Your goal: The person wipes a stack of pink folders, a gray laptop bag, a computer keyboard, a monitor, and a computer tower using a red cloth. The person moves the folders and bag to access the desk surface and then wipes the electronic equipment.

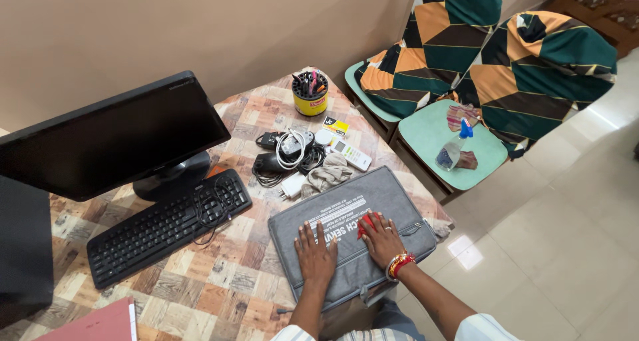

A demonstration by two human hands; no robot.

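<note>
Two hands on grey sleeve (pixel 346 228); left grip (pixel 315 252) flat, empty; right grip (pixel 383 238) presses red cloth (pixel 367 224).

A red cloth (pixel 367 225) at five o'clock lies mostly hidden under the right hand (pixel 382 239); the bottom edge crops both forearms.

Grey laptop sleeve (pixel 353 238): matt woven cloth, metal zip along the edge. Red rag (pixel 367 222) under right hand (pixel 383 240): soft cloth. Table (pixel 200 274): glossy patterned laminate, wood-look patches. Keyboard (pixel 166 224) matt black plastic; monitor (pixel 110 138) glossy black screen, plastic frame. Pen holder (pixel 310 101) shiny yellow tin. Chair covers (pixel 532 68) patterned fabric. Floor (pixel 566 248) polished tile, reflective.
</note>
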